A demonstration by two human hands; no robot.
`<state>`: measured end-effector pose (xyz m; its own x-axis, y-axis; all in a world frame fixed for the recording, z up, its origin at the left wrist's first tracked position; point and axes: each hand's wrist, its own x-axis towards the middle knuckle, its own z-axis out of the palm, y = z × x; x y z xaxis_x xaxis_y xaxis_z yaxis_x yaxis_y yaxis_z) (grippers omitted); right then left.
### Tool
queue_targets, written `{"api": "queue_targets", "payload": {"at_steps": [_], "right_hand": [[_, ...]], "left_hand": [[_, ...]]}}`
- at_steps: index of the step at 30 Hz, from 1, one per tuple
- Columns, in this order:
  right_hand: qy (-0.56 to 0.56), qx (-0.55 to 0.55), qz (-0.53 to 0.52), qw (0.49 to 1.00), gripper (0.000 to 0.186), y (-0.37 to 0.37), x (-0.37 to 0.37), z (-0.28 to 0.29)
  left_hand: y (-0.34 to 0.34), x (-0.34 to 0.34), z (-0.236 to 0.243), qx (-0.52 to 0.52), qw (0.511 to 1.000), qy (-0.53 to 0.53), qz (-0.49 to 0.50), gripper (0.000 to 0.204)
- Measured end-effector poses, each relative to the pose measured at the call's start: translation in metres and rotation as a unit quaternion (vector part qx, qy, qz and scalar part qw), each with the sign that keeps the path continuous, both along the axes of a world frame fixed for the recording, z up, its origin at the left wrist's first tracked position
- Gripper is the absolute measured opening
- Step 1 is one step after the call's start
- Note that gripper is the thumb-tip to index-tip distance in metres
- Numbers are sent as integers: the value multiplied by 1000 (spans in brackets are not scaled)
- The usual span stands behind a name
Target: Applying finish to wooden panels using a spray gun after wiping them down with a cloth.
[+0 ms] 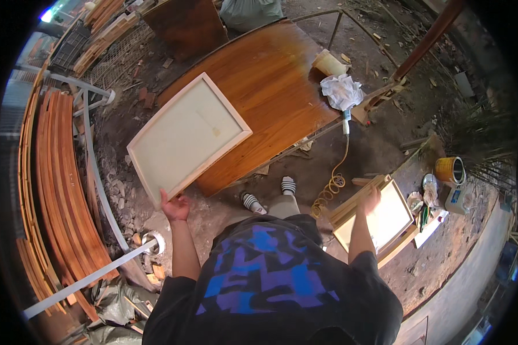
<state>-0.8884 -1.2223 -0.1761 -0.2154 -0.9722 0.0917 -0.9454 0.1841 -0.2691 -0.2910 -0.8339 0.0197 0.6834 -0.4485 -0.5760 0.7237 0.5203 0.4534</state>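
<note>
A pale wooden frame with a cream panel (pixel 193 132) lies aslant on a brown wooden tabletop (pixel 270 75), its near left corner jutting past the edge. My left hand (pixel 175 206) is at that corner, palm turned up and fingers apart, and seems to touch the frame's edge without gripping it. To the right, my right hand (pixel 369 200) hovers over or touches the upper edge of a second framed panel (pixel 385 221), which shines brightly in the light. Motion smears the right fingers, so their grip does not show.
Long reddish wood strips (pixel 63 190) lie stacked at left beside a pale metal bar (pixel 92 279). A spray gun wrapped in white paper (pixel 342 95) with a coiled yellow hose (pixel 328 192) rests at the table's right edge. A yellow can (pixel 449 170) stands far right.
</note>
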Motion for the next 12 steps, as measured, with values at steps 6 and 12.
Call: {"api": "queue_targets", "payload": {"at_steps": [6, 12], "right_hand": [[-202, -146, 196, 948, 28, -147, 205, 95], [-315, -94, 217, 919, 27, -181, 273, 118]], "left_hand": [[2, 3, -17, 20, 997, -39, 66, 39], [-4, -2, -15, 36, 991, -46, 119, 39]]}}
